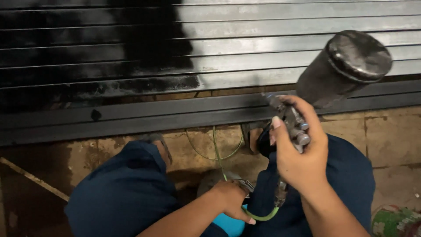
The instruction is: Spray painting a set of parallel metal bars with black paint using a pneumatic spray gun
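Half-blackened roller shutter (245, 48) and a stained stone floor (390, 140) fill the head view, where a crouching person's right hand (302, 153) is wrapped tight round a spray gun (294, 125), its dark cup (346, 66) tilted up and to the right, well above the left hand (231, 199). Lower down, the left hand's fingers (245, 217) pinch a green air hose (262, 217) at the gun's base; that joint is hidden behind the knees, and a paint tin (397, 221) is cut off at the corner
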